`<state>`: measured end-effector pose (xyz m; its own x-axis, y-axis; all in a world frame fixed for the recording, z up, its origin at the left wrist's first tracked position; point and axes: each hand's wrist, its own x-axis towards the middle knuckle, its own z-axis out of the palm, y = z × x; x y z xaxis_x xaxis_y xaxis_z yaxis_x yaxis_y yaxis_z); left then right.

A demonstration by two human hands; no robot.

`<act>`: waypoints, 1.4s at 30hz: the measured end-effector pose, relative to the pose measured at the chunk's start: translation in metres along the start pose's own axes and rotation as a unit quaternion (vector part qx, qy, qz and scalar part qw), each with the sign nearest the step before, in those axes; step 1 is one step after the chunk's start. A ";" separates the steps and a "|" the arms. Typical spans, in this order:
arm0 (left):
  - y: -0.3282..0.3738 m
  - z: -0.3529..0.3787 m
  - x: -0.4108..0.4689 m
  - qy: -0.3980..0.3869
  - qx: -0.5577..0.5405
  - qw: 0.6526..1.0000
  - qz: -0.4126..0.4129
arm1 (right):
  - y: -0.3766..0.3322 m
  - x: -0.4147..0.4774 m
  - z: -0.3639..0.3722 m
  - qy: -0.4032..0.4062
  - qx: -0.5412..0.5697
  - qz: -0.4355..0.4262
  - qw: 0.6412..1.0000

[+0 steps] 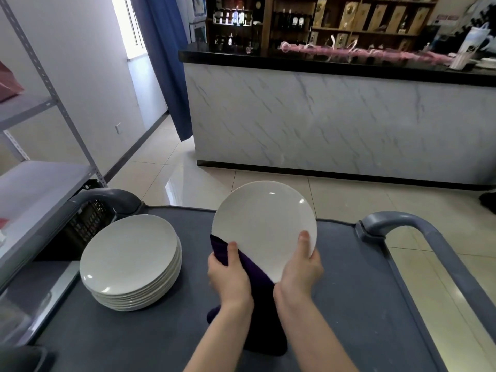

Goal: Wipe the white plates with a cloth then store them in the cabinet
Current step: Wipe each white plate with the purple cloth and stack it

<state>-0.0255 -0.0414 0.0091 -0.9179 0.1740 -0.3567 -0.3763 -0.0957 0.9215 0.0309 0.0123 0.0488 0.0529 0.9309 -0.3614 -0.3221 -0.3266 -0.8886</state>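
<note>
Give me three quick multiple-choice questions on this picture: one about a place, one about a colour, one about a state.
1. Where is the stack of plates?
A) on the grey cart, at the person's left
B) on the black counter
C) on the floor

2. What colour is the cloth?
A) white
B) yellow
C) dark purple

3. How is the held plate?
A) flat on the stack
B) lifted and tilted
C) broken in two

Answers:
1 A: it stands on the cart top.
2 C: dark purple shows under the left hand.
3 B: the right hand grips its rim while the left hand holds the cloth against it.
</note>
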 end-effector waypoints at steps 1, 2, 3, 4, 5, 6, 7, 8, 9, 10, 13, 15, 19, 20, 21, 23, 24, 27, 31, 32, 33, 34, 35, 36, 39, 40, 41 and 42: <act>0.000 0.004 -0.005 0.012 -0.004 1.000 0.003 | 0.002 -0.003 0.003 0.002 0.022 0.015 1.000; 0.002 0.006 -0.007 0.019 -0.006 1.000 0.013 | 0.003 -0.005 0.004 -0.002 0.039 0.026 0.999; 0.005 0.007 -0.008 0.019 -0.006 0.999 0.026 | 0.003 -0.005 0.003 -0.007 0.047 0.031 0.998; 0.008 0.007 -0.007 0.011 -0.005 0.999 0.040 | 0.002 -0.003 0.002 -0.014 0.045 0.031 0.998; 0.011 0.005 -0.005 -0.006 -0.001 0.999 0.053 | -0.001 -0.001 0.000 -0.024 0.038 0.026 0.999; 0.014 0.002 -0.002 -0.029 0.009 0.998 0.064 | -0.004 0.004 -0.003 -0.035 0.026 0.014 0.999; 0.016 -0.001 0.002 -0.054 0.024 0.996 0.070 | -0.007 0.010 -0.006 -0.047 0.007 -0.003 0.999; 0.019 -0.005 0.006 -0.077 0.041 0.993 0.076 | -0.011 0.016 -0.011 -0.063 -0.021 -0.027 0.997; 0.021 -0.009 0.012 -0.097 0.059 0.990 0.087 | -0.017 0.022 -0.015 -0.085 -0.058 -0.052 0.993; 0.024 -0.013 0.019 -0.115 0.080 0.985 0.103 | -0.022 0.029 -0.020 -0.111 -0.097 -0.076 0.986; 0.037 -0.024 0.042 -0.188 0.162 0.956 0.155 | -0.043 0.046 -0.034 -0.218 -0.188 -0.120 0.950; 0.045 -0.028 0.054 -0.239 0.220 0.927 0.189 | -0.058 0.053 -0.038 -0.291 -0.243 -0.129 0.916; 0.059 -0.026 0.066 -0.310 0.307 0.869 0.233 | -0.080 0.060 -0.031 -0.407 -0.344 -0.123 0.837; 0.063 -0.023 0.067 -0.335 0.316 0.854 0.241 | -0.083 0.061 -0.026 -0.431 -0.363 -0.108 0.819; 0.067 -0.020 0.066 -0.366 0.325 0.836 0.248 | -0.085 0.061 -0.022 -0.455 -0.385 -0.091 0.798; 0.072 -0.013 0.062 -0.429 0.361 0.785 0.264 | -0.086 0.059 -0.012 -0.501 -0.451 -0.077 0.735; 0.074 -0.008 0.059 -0.453 0.383 0.758 0.271 | -0.086 0.058 -0.007 -0.519 -0.491 -0.090 0.694; 0.073 -0.001 0.056 -0.455 0.403 0.736 0.298 | -0.080 0.059 -0.004 -0.533 -0.512 -0.125 0.662; 0.066 -0.004 0.058 -0.382 0.345 0.802 0.304 | -0.073 0.060 -0.017 -0.503 -0.414 -0.096 0.753; 0.063 -0.007 0.059 -0.361 0.333 0.819 0.296 | -0.070 0.059 -0.021 -0.490 -0.392 -0.097 0.773; 0.059 -0.010 0.060 -0.334 0.322 0.839 0.284 | -0.067 0.058 -0.025 -0.469 -0.364 -0.097 0.798; 0.054 -0.014 0.061 -0.302 0.313 0.860 0.266 | -0.063 0.057 -0.028 -0.439 -0.331 -0.096 0.830; 0.048 -0.017 0.061 -0.272 0.298 0.883 0.240 | -0.060 0.056 -0.031 -0.399 -0.296 -0.100 0.862; 0.042 -0.021 0.061 -0.245 0.276 0.905 0.210 | -0.057 0.055 -0.033 -0.356 -0.264 -0.106 0.890; 0.028 -0.027 0.052 -0.180 0.199 0.955 0.129 | -0.042 0.046 -0.035 -0.258 -0.189 -0.115 0.941; 0.024 -0.026 0.049 -0.166 0.172 0.966 0.104 | -0.035 0.042 -0.034 -0.225 -0.169 -0.113 0.953; 0.020 -0.024 0.043 -0.155 0.142 0.974 0.078 | -0.027 0.039 -0.033 -0.186 -0.145 -0.107 0.966; 0.015 -0.021 0.038 -0.144 0.115 0.982 0.053 | -0.019 0.036 -0.031 -0.144 -0.117 -0.095 0.978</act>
<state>-0.0685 -0.0573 0.0064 -0.8645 0.4470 -0.2297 -0.2121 0.0897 0.9731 0.0683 0.0468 0.0445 -0.1885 0.9749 -0.1188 -0.1047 -0.1402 -0.9846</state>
